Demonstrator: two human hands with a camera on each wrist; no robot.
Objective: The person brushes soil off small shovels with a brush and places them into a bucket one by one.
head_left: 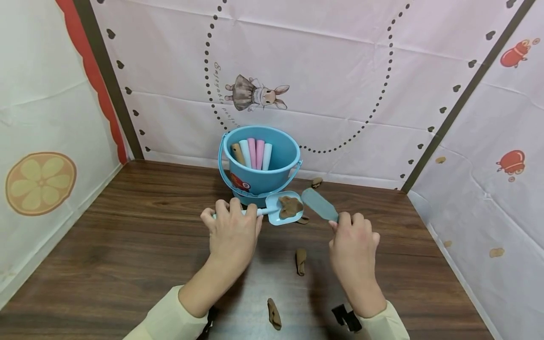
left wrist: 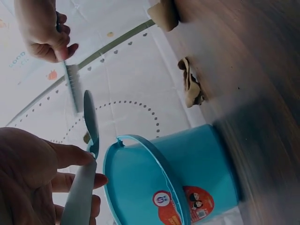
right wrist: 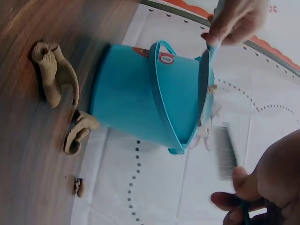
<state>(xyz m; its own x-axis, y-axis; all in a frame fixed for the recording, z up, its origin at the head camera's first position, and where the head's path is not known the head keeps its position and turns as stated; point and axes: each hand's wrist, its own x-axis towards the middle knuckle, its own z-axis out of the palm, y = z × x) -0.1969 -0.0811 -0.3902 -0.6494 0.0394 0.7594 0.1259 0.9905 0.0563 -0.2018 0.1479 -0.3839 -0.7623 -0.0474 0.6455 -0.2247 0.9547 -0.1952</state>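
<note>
My left hand (head_left: pixel 233 238) grips the handle of a light blue toy shovel (head_left: pixel 272 202), held level in front of the bucket. A brown clay-like lump (head_left: pixel 291 207) lies in its scoop. In the left wrist view the pale handle (left wrist: pixel 80 194) runs between thumb and fingers. My right hand (head_left: pixel 353 250) pinches one end of a flat teal plastic strip (head_left: pixel 320 205), blade-like with a rounded tip. That tip is right by the scoop's right edge. The strip (right wrist: pixel 225 152) looks blurred in the right wrist view.
A blue bucket (head_left: pixel 265 178) stands behind the shovel against the patterned backdrop, with pink, light blue and brown handles (head_left: pixel 256 153) inside. Curled brown pieces (head_left: pixel 301 262) lie on the wooden table, another piece (head_left: pixel 274 314) nearer me, and one (head_left: pixel 316 182) beside the backdrop. Side walls enclose both sides.
</note>
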